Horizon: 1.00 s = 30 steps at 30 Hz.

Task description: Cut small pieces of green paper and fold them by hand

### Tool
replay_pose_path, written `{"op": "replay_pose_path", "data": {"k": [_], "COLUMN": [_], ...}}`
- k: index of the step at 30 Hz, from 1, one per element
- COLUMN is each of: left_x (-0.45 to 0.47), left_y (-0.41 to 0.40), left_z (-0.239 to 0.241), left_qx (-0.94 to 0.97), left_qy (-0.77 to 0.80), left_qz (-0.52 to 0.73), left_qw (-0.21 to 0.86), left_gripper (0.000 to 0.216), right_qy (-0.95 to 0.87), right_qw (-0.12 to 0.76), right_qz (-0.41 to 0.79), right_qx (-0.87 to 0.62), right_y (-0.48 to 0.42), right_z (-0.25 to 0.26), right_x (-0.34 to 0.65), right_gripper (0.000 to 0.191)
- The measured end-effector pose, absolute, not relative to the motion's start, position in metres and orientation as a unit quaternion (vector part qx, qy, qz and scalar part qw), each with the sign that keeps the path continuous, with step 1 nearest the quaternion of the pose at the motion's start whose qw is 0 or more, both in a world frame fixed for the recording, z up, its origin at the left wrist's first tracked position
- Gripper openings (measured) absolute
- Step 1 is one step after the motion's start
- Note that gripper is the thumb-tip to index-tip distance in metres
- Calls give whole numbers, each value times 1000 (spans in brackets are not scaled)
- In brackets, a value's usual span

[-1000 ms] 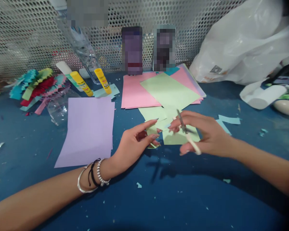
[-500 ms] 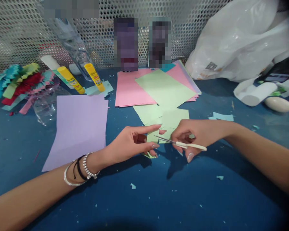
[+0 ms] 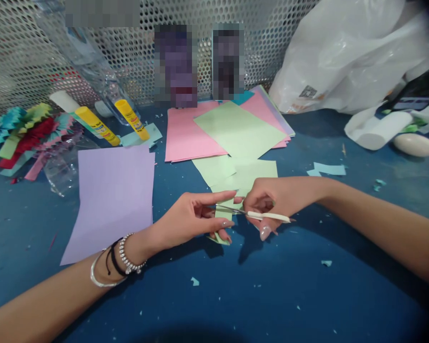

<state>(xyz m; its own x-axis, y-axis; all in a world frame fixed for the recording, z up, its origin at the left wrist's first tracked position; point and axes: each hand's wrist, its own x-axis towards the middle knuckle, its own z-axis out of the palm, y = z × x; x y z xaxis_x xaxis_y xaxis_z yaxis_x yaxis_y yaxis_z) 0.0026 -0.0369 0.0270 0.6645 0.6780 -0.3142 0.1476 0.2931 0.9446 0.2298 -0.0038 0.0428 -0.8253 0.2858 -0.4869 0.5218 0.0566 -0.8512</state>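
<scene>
Between its thumb and fingers, my left hand (image 3: 196, 216) grips a small piece of light green paper (image 3: 223, 214). White-handled scissors (image 3: 270, 216) are in my right hand (image 3: 262, 205), their blades pointing left and lying across the green piece. How far the blades are parted I cannot make out. Behind my hands, larger light green sheets (image 3: 252, 172) lie on the blue table. A purple sheet (image 3: 116, 186) rests to the left, beside my left wrist.
Pink sheets (image 3: 191, 136) with a green sheet (image 3: 241, 128) on top lie at the back. Yellow glue sticks (image 3: 132, 119), a plastic bottle (image 3: 96, 62) and fringed paper strips (image 3: 28, 133) are at left. A white plastic bag (image 3: 329, 62) and computer mouse (image 3: 415, 144) are at right.
The scissors and my right hand have moved left, bringing the blades further across the green piece. My left hand still grips it. The whole view has shifted slightly.
</scene>
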Motion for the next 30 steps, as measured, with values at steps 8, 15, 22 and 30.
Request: {"op": "replay_pose_path", "data": {"k": [8,15,22,30], "left_x": [4,6,5,6], "left_y": [-35,-33,-33,-32], "left_z": [32,39,38,40], "left_qx": [566,556,554,559], "left_qy": [380,386,388,392], "left_qz": [144,128,126,124], "left_qw": [718,725,726,720], "left_gripper": [51,51,51,52], "right_qy": [691,694,700,702], "right_qw": [85,89,92,88], "right_qz": [-665,-662,-655,-656], "right_qx": [270,270,268,263], "right_y": [-2,-3,-3,-3], "right_z": [36,37,39,37], "right_x": [234,235,233,234], "right_gripper": [28,28,27,25]}}
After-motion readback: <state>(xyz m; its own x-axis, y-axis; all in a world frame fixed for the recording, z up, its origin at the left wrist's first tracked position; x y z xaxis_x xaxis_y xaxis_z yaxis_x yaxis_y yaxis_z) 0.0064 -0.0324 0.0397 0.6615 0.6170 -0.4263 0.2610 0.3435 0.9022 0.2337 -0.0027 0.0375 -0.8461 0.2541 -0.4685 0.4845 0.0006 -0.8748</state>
